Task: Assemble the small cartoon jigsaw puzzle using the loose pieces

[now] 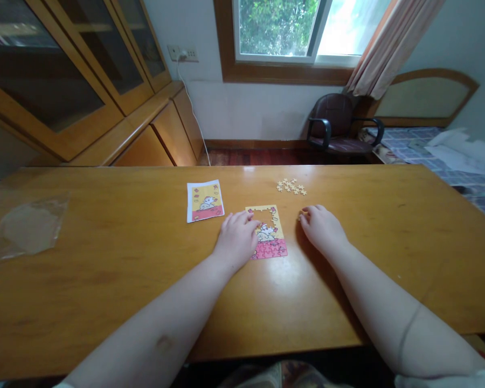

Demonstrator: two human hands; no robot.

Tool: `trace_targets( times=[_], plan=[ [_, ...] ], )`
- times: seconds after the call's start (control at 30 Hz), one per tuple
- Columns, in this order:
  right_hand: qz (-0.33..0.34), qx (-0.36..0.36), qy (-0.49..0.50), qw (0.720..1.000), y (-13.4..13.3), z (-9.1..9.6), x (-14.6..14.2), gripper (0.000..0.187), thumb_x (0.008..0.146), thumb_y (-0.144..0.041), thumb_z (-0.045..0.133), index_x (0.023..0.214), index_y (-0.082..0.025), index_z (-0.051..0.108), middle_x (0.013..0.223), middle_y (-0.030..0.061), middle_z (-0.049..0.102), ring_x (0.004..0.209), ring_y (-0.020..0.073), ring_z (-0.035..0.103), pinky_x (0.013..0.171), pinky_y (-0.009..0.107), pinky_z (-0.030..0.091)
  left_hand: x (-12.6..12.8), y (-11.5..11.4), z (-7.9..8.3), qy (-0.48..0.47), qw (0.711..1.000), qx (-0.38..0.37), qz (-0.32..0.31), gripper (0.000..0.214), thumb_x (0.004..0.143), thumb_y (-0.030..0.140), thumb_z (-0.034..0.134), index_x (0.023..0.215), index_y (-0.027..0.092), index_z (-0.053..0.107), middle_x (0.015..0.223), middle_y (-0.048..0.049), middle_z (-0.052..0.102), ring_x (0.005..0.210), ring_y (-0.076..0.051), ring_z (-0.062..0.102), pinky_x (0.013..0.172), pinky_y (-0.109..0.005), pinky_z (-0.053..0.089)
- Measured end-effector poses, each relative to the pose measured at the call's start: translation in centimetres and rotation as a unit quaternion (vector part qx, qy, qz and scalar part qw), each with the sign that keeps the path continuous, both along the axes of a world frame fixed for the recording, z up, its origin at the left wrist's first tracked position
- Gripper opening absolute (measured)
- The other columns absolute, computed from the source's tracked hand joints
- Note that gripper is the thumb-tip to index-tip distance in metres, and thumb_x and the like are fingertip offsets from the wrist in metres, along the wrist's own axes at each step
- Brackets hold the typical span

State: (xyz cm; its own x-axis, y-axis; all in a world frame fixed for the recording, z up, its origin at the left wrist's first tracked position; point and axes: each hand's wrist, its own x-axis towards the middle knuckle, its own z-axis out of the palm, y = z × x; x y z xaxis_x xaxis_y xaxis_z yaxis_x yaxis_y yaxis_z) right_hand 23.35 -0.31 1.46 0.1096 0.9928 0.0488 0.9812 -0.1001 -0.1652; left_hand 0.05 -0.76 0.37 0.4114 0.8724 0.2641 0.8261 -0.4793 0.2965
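Note:
A partly assembled jigsaw puzzle [271, 249] lies on the table, yellow above and pink below, with a white duck-like figure and a gap in its upper part showing the wood. My left hand [237, 237] rests over the puzzle's left side, its fingers stretched out and covering that edge. To the right of the puzzle, apart from it, my right hand [322, 226] has thumb and forefinger pinched on what looks like a small puzzle piece, mostly hidden. Beyond it, loose puzzle pieces [291, 187] lie in a small heap, pale side up. A reference picture card [205, 201] with the same design lies left of the puzzle.
A clear plastic bag [26, 226] lies at the left of the wooden table [117, 280]. Past the far edge stand a cabinet [105, 97], an office chair [339, 124] and a bed [420, 145]. A window [283, 32] is in the wall ahead.

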Motion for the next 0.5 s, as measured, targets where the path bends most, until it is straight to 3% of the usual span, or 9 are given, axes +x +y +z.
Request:
trace_targets(
  times=[0.13,0.3,0.5],
  plan=[
    [-0.004,-0.048,-0.006,0.999,0.20,-0.17,-0.06,0.029,0.086,-0.040,0.052,0.092,-0.016,0.068,0.097,0.0118,0.064,0.088,0.0221,0.060,0.075,0.030,0.042,-0.02,0.13,-0.10,-0.019,1.000,-0.002,0.003,0.027,0.081,0.014,0.050,0.097,0.022,0.070,0.115,-0.0069,0.063,0.111,-0.024,0.053,0.100,-0.043,0.039],
    [0.042,-0.033,0.029,0.998,0.31,-0.80,0.19,0.022,0.088,-0.029,0.050,0.093,-0.021,0.070,0.099,0.0072,0.064,0.089,0.0176,0.060,0.077,0.026,0.041,-0.07,0.21,-0.31,-0.036,0.999,-0.005,-0.001,0.026,0.081,0.014,0.050,0.097,0.022,0.069,0.114,-0.0067,0.063,0.111,-0.023,0.053,0.099,-0.043,0.040],
    [0.035,-0.037,-0.007,0.999,-0.05,-0.57,0.50,0.024,0.086,-0.031,0.051,0.089,-0.017,0.070,0.094,0.0119,0.064,0.086,0.0231,0.061,0.072,0.031,0.042,-0.09,0.19,-0.21,-0.037,0.999,-0.018,-0.004,0.025,0.083,0.017,0.049,0.098,0.023,0.068,0.116,-0.0059,0.062,0.112,-0.023,0.052,0.101,-0.043,0.038]
  ],
)
